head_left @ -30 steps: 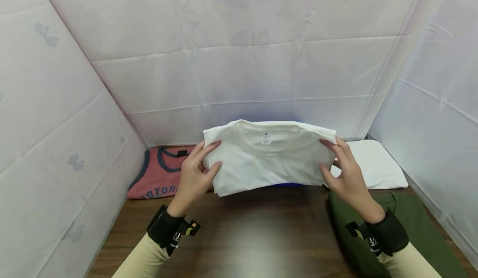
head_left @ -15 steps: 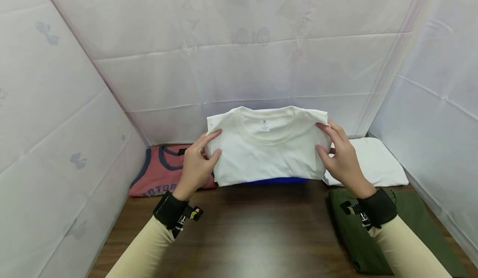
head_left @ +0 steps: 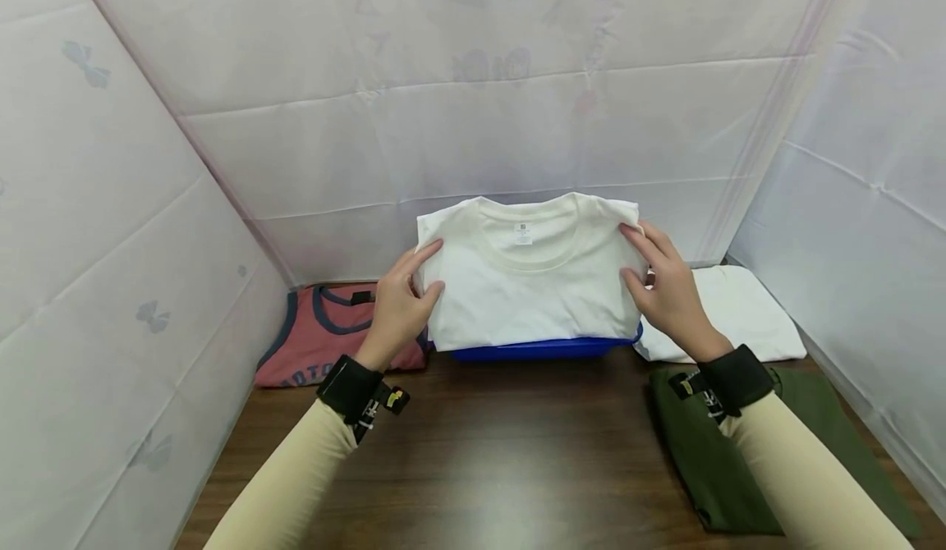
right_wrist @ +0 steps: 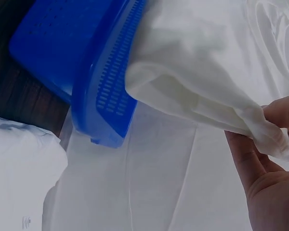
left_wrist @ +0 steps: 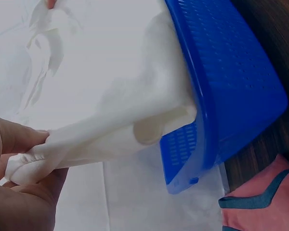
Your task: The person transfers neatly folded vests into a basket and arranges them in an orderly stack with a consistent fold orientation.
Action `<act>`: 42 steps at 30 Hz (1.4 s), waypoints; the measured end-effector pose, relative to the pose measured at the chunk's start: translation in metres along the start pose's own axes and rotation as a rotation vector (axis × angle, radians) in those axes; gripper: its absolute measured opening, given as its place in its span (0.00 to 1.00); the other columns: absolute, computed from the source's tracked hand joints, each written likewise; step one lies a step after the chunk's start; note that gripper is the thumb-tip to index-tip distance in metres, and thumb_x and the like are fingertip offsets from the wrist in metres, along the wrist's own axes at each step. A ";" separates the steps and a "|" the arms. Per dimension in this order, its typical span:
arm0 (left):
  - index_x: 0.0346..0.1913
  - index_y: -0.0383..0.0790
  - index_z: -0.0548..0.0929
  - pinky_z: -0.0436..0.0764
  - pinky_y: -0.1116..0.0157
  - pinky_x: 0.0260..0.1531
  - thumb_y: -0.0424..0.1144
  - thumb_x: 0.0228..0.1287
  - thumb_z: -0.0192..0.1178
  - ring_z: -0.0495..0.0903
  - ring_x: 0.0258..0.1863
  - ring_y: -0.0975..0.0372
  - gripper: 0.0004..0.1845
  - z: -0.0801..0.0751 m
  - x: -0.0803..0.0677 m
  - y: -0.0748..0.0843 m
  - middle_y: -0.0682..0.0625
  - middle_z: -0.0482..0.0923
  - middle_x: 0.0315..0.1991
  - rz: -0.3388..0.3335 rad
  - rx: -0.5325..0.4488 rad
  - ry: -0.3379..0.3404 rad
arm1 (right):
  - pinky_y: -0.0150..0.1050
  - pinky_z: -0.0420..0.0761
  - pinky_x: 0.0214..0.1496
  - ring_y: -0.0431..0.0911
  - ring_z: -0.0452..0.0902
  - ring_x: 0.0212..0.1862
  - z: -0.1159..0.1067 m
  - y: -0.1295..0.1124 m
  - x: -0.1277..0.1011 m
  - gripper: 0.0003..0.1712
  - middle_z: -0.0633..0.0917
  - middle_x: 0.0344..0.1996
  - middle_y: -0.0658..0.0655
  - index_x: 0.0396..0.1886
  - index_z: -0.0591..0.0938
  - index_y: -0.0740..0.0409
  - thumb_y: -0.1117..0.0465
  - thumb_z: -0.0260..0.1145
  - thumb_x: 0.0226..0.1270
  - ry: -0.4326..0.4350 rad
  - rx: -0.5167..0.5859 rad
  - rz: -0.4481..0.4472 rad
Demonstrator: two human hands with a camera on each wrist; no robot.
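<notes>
A folded white T-shirt (head_left: 528, 287), its neckline and label facing up, is held by both hands over a blue plastic basket (head_left: 543, 351). My left hand (head_left: 401, 304) grips its left side, the cloth between thumb and fingers. On the opposite side my right hand (head_left: 668, 291) pinches the shirt in the same way. In the left wrist view the shirt's lower edge lies against the rim of the basket (left_wrist: 241, 82). The right wrist view has the shirt's folded edge (right_wrist: 183, 91) inside the slotted basket wall (right_wrist: 113, 82). Most of the basket is hidden beneath the shirt.
A folded red top (head_left: 318, 345) with dark blue trim lies left of the basket. Right of it is a folded white garment (head_left: 746, 312), with a folded dark green garment (head_left: 739, 451) nearer. White cloth walls (head_left: 510, 139) enclose the wooden table (head_left: 510, 451).
Both hands have carried the white T-shirt away from the body, toward the back wall and over the basket. More of the basket's blue front now shows below the shirt.
</notes>
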State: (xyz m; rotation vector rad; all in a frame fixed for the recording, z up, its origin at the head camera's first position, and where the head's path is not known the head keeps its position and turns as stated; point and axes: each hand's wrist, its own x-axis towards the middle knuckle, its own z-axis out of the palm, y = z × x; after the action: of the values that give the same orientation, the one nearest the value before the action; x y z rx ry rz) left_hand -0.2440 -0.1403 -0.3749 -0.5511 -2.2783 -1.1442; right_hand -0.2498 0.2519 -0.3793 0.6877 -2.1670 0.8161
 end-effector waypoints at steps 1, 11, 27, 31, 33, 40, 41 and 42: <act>0.71 0.47 0.78 0.69 0.67 0.19 0.27 0.65 0.66 0.65 0.16 0.62 0.31 0.001 0.001 -0.001 0.45 0.78 0.64 -0.008 0.001 -0.003 | 0.20 0.71 0.34 0.48 0.76 0.38 0.001 0.001 0.000 0.37 0.71 0.72 0.64 0.72 0.75 0.62 0.79 0.69 0.62 -0.003 -0.004 -0.001; 0.72 0.39 0.76 0.81 0.55 0.49 0.25 0.66 0.64 0.81 0.53 0.51 0.31 0.004 0.013 -0.013 0.38 0.77 0.66 -0.066 -0.031 -0.045 | 0.27 0.67 0.32 0.54 0.76 0.48 0.008 0.007 0.010 0.37 0.71 0.72 0.64 0.73 0.74 0.63 0.79 0.66 0.63 -0.043 -0.023 -0.009; 0.71 0.37 0.77 0.75 0.50 0.63 0.26 0.66 0.64 0.72 0.69 0.49 0.29 0.016 0.032 -0.026 0.37 0.74 0.69 -0.239 -0.013 -0.107 | 0.42 0.67 0.33 0.57 0.73 0.44 0.024 0.019 0.021 0.35 0.71 0.70 0.68 0.72 0.73 0.68 0.79 0.65 0.63 -0.115 -0.043 0.004; 0.71 0.38 0.77 0.76 0.51 0.62 0.27 0.66 0.64 0.72 0.69 0.50 0.29 0.018 0.036 -0.029 0.38 0.74 0.69 -0.286 0.008 -0.131 | 0.40 0.65 0.30 0.56 0.73 0.40 0.026 0.022 0.024 0.35 0.70 0.71 0.69 0.72 0.72 0.68 0.79 0.64 0.64 -0.154 -0.049 0.020; 0.71 0.39 0.77 0.75 0.52 0.63 0.27 0.66 0.64 0.71 0.70 0.50 0.29 0.020 0.037 -0.031 0.38 0.74 0.69 -0.306 0.020 -0.143 | 0.41 0.65 0.30 0.54 0.72 0.36 0.027 0.024 0.024 0.35 0.69 0.72 0.70 0.73 0.72 0.69 0.79 0.64 0.65 -0.184 -0.054 0.039; 0.70 0.37 0.77 0.71 0.52 0.67 0.28 0.64 0.65 0.71 0.70 0.48 0.30 0.031 0.044 -0.037 0.37 0.75 0.68 -0.334 0.086 -0.191 | 0.49 0.70 0.39 0.58 0.73 0.44 0.032 0.030 0.028 0.35 0.69 0.70 0.71 0.73 0.71 0.71 0.78 0.62 0.65 -0.278 -0.049 0.115; 0.70 0.37 0.77 0.71 0.52 0.67 0.28 0.64 0.65 0.71 0.69 0.47 0.30 0.033 0.045 -0.039 0.37 0.76 0.68 -0.335 0.097 -0.199 | 0.50 0.70 0.41 0.60 0.73 0.48 0.033 0.031 0.029 0.35 0.69 0.70 0.71 0.72 0.71 0.71 0.78 0.62 0.64 -0.286 -0.046 0.123; 0.70 0.37 0.77 0.70 0.52 0.68 0.28 0.64 0.65 0.71 0.69 0.47 0.30 0.035 0.046 -0.040 0.38 0.76 0.67 -0.338 0.102 -0.207 | 0.51 0.70 0.42 0.61 0.73 0.49 0.034 0.032 0.030 0.35 0.69 0.70 0.72 0.72 0.71 0.71 0.78 0.62 0.64 -0.293 -0.045 0.130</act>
State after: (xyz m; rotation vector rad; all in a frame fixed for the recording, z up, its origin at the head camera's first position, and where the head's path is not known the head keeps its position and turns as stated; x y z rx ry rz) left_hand -0.3116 -0.1287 -0.3886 -0.2589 -2.6665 -1.1601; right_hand -0.3042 0.2419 -0.3864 0.6840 -2.5082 0.7682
